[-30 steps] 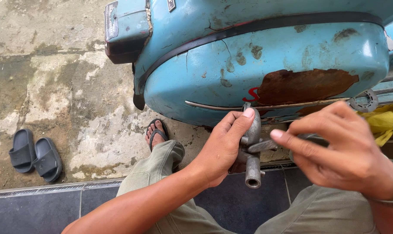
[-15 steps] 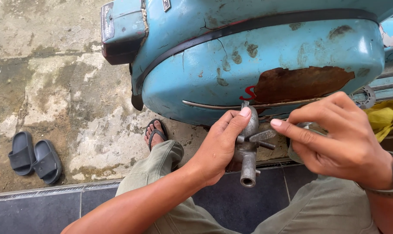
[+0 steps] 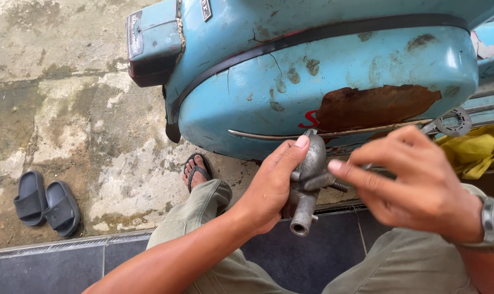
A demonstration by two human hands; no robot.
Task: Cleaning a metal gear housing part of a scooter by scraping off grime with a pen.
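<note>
Carburetor (image 3: 307, 179): dull cast metal, tubular, probably gritty.

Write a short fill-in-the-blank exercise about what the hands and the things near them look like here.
1. The left hand grips a grey ____ part with a tube end.
2. The right hand wears a ____ at the wrist.
3. The scooter behind the hands is painted ____.
4. A pair of dark ____ lies on the concrete.

Missing words: metal; watch; blue; sandals

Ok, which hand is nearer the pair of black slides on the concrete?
Left. The left hand grips the grey metal part, nearer the black slides; the right hand is farther right.
</note>
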